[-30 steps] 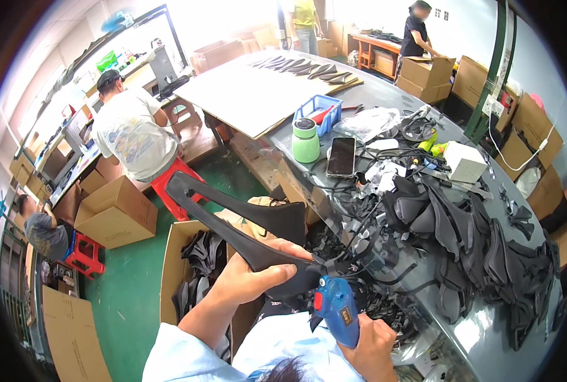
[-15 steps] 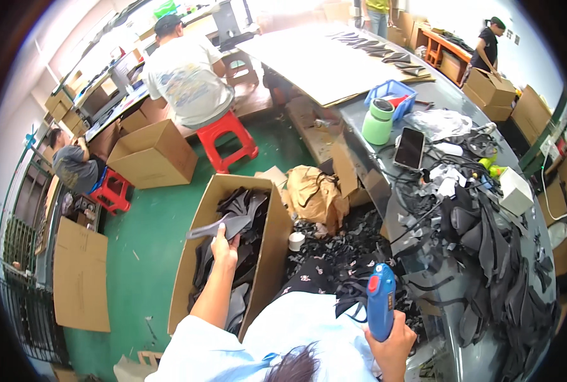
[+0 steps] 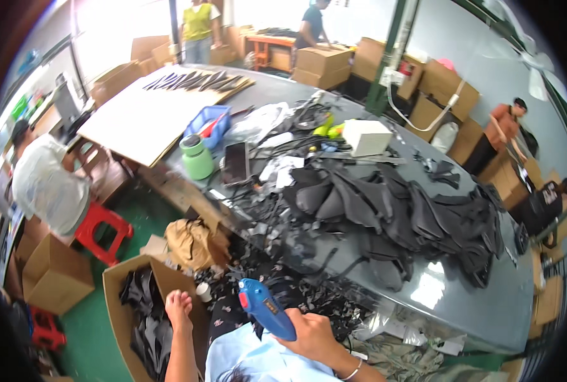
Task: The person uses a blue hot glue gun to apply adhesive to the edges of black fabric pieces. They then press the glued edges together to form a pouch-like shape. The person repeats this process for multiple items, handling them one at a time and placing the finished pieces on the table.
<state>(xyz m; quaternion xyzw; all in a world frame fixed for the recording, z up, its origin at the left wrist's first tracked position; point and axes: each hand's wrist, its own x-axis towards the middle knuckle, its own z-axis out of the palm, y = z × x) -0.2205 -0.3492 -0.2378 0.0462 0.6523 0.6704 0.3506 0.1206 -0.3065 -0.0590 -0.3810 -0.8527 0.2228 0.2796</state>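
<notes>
My right hand (image 3: 315, 334) grips a blue handheld power tool (image 3: 267, 310) with a red button, held over my lap. At the inner edge of an open cardboard box (image 3: 121, 286), my left hand (image 3: 179, 305) is raised with its fingers curled in; nothing shows in it. Dark grey, curved fabric-like pieces (image 3: 153, 337) fill that box. More such pieces lie in a large heap (image 3: 385, 210) on the grey table (image 3: 487, 305), beyond my right hand.
On the table are a phone (image 3: 236, 162), a green bottle (image 3: 196, 158), a blue basket (image 3: 216, 130), a white box (image 3: 367, 138) and black scraps. A brown bag (image 3: 194, 244) stands by the box. A co-worker (image 3: 44, 181) sits on a red stool (image 3: 104, 232); several others work farther off.
The view has swung right toward the heap on the table. The grey piece has left my left hand, whose fingers are now curled. My right hand still holds the blue tool, now tilted.
</notes>
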